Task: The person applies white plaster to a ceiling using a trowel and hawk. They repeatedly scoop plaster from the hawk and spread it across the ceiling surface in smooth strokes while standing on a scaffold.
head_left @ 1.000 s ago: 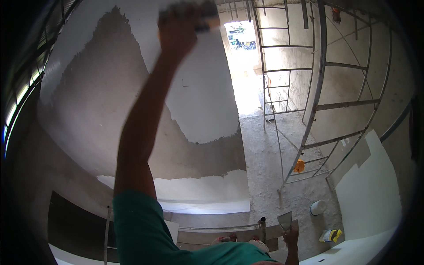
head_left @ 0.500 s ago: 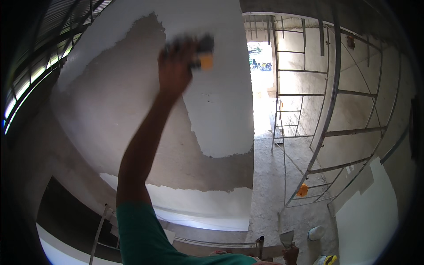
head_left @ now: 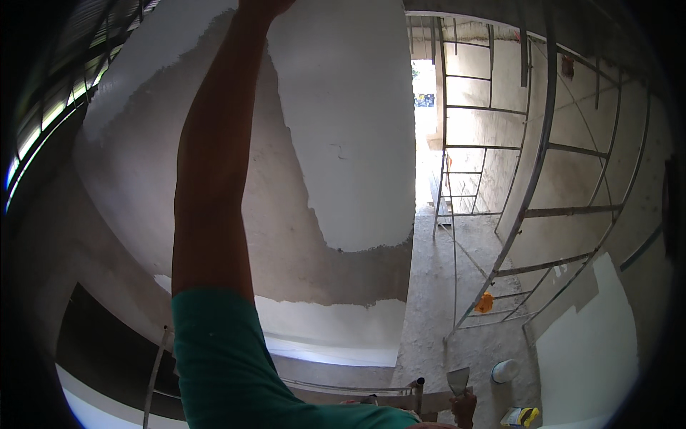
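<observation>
Scraper (head_left: 458, 380) stands blade up in our right hand (head_left: 464, 409), below and to the right of the partly coated wall (head_left: 286, 214); our fingers curl around it below the blade. Our left hand (head_left: 269, 6) reaches high in front of the wall, cut off by the view's upper edge, so we cannot tell whether its fingers grip anything. White coating (head_left: 350, 143) covers the wall's upper part and its lower edge, with a grey-brown band (head_left: 343, 275) between. Right of the wall stand metal scaffold frames (head_left: 572, 211); low to the wall's right, we see a white bucket (head_left: 505, 371) and a yellow-and-white bag (head_left: 520, 417).
</observation>
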